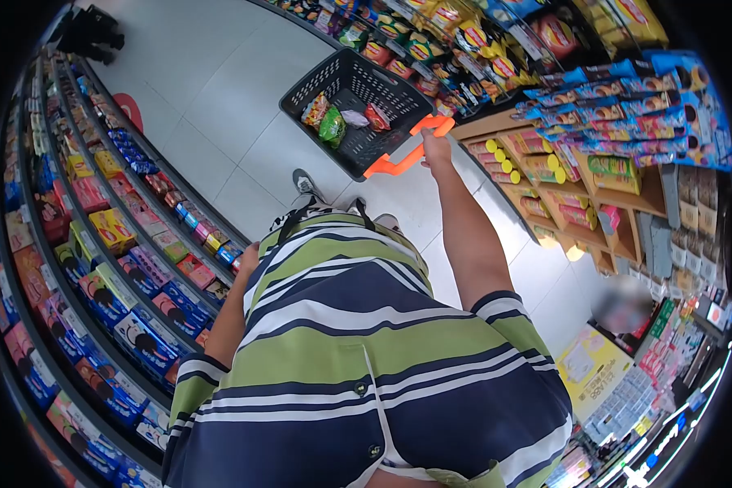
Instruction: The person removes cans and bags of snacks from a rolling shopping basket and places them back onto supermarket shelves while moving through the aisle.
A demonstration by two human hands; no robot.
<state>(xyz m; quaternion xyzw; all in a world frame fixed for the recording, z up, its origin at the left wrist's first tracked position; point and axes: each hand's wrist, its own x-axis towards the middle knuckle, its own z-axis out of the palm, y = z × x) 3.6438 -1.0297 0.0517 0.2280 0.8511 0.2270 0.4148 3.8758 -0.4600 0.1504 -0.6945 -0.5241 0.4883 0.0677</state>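
My right hand (436, 149) is closed around the orange handle (395, 166) of a black plastic shopping basket (394, 84), with the arm stretched forward. Inside the basket lie a green packet (332, 128), a red packet (377, 117), a whitish packet (354, 119) and an orange-yellow packet (315, 109). My left hand (250, 259) hangs low at my side, close to the shelf edge on the left. Its fingers are mostly hidden, so I cannot make out whether they hold anything.
Curved shelves (167, 313) full of boxed snacks run along the left. Chip bags (464, 37) fill the racks at the top right, beside a wooden shelf (618, 195) with canisters. Pale floor tiles (211, 89) lie between. A blurred person (622, 307) is at the right.
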